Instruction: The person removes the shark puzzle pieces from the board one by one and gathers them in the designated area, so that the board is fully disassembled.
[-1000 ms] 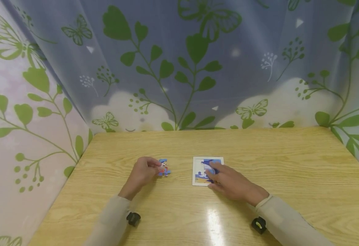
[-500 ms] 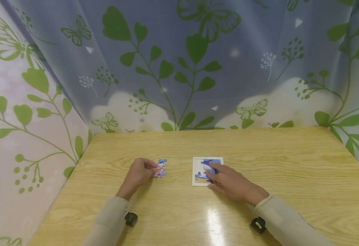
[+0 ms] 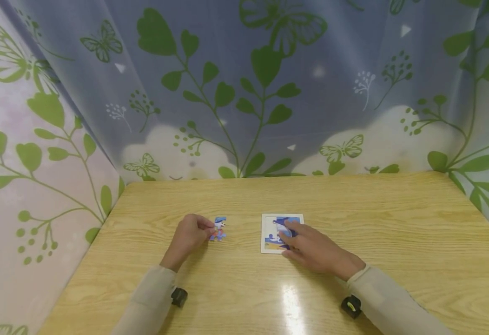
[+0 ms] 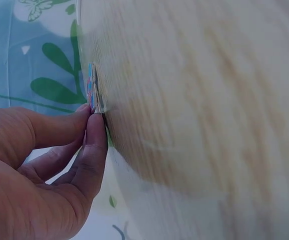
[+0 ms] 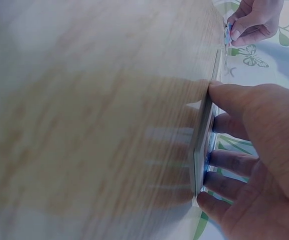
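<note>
My left hand (image 3: pixel 192 236) pinches a small colourful jigsaw piece (image 3: pixel 220 223) between thumb and fingers. Blue, white and red print shows on it. In the left wrist view the piece (image 4: pixel 91 85) appears edge-on beyond the fingertips, close over the table. To its right lies a white-framed jigsaw puzzle (image 3: pixel 263 239) with blue and orange print and a pale gap at its upper left. My right hand (image 3: pixel 320 249) rests on the puzzle's right part and hides it. In the right wrist view its thumb touches the board's edge (image 5: pixel 200 150) and its extended fingers press the printed face.
Both things are on a wooden table (image 3: pixel 236 279). A patterned curtain (image 3: pixel 244 116) with leaves and butterflies rises behind the table's far edge, and another printed cloth (image 3: pixel 39 163) hangs at the left. Each sleeve carries a dark wrist device.
My left hand has drawn slightly left with the jigsaw piece, away from the puzzle, and the piece's angle has altered a little. The right hand stays in place on the puzzle.
</note>
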`<act>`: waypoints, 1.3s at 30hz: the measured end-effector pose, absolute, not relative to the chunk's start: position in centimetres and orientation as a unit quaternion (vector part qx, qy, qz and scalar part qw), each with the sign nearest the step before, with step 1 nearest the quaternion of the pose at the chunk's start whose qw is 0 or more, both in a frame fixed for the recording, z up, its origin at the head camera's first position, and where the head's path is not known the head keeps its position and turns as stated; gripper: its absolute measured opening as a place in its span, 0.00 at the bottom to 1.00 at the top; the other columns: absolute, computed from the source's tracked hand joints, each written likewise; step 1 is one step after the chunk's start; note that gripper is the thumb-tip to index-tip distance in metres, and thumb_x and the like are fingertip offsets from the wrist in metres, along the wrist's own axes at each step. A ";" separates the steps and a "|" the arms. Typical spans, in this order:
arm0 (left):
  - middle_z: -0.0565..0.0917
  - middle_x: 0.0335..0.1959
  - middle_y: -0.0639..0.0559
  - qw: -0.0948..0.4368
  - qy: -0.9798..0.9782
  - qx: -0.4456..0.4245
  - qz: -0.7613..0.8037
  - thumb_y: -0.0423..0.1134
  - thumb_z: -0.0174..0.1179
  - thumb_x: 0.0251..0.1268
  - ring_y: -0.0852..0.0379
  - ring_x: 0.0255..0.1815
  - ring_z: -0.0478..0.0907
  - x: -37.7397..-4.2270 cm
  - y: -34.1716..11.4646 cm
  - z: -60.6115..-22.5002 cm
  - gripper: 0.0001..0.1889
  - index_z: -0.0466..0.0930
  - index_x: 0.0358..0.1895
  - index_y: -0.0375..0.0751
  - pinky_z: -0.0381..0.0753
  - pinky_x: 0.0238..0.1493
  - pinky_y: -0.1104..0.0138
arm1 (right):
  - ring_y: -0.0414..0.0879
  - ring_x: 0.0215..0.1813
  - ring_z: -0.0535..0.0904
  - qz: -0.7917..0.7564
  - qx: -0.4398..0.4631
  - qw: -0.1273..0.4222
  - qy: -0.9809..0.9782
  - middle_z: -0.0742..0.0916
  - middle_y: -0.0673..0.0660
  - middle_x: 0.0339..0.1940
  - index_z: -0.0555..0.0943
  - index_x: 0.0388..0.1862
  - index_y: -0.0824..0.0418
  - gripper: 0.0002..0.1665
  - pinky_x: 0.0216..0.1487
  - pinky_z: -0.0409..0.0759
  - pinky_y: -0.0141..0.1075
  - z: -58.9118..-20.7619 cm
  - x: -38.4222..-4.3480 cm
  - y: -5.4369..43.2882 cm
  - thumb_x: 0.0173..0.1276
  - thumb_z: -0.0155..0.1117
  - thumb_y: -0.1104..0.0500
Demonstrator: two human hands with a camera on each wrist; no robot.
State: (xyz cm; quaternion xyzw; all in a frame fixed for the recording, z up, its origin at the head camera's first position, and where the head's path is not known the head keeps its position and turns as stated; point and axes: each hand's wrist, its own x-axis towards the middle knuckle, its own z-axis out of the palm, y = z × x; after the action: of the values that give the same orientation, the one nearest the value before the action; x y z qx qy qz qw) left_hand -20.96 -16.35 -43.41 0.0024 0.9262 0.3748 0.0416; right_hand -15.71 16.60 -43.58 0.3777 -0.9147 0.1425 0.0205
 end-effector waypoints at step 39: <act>0.88 0.33 0.50 0.071 0.917 0.191 0.342 0.30 0.71 0.60 0.57 0.35 0.83 -19.8 -8.7 -42.7 0.04 0.89 0.38 0.35 0.83 0.39 0.64 | 0.69 0.70 0.69 0.151 0.358 0.001 -0.922 0.71 0.76 0.70 0.76 0.66 0.73 0.28 0.69 0.69 0.58 -43.7 -15.7 16.6 0.75 0.63 0.55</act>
State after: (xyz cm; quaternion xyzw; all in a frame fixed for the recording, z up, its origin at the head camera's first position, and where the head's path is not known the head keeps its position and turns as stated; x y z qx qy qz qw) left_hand -19.81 -8.74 -42.66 0.1915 0.9171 0.3424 0.0705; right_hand -15.68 16.58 -43.71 0.3579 -0.9216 0.1506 0.0013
